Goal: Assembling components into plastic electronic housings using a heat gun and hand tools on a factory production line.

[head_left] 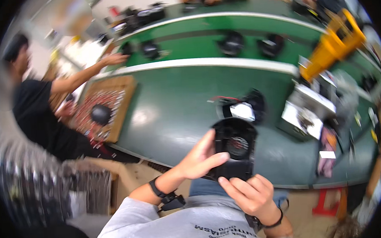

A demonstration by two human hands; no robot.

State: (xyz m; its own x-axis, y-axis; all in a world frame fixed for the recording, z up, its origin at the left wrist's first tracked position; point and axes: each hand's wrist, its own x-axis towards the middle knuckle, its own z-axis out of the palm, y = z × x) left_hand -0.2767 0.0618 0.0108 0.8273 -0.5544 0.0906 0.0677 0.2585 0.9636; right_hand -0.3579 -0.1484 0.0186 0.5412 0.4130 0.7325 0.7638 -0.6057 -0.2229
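A black plastic housing (236, 166) is held up in front of my body, above the near edge of the table. It has a rounded far end and a round grille inside its hollow. My left hand (201, 158) grips its left side, the thumb lying over the front face. With curled fingers, my right hand (251, 194) holds the lower edge. Just beyond the housing, a black rounded part (257, 106) lies on the table with a bright white piece and a thin red wire beside it.
The green table (172, 107) borders a conveyor belt (190, 40) carrying several black parts. At left, a person (37, 102) reaches toward the belt beside a wooden-edged tray (126, 101) of small parts. A yellow holder (336, 42) and white boxes (307, 107) stand at right; stacked clear trays (85, 186) are lower left.
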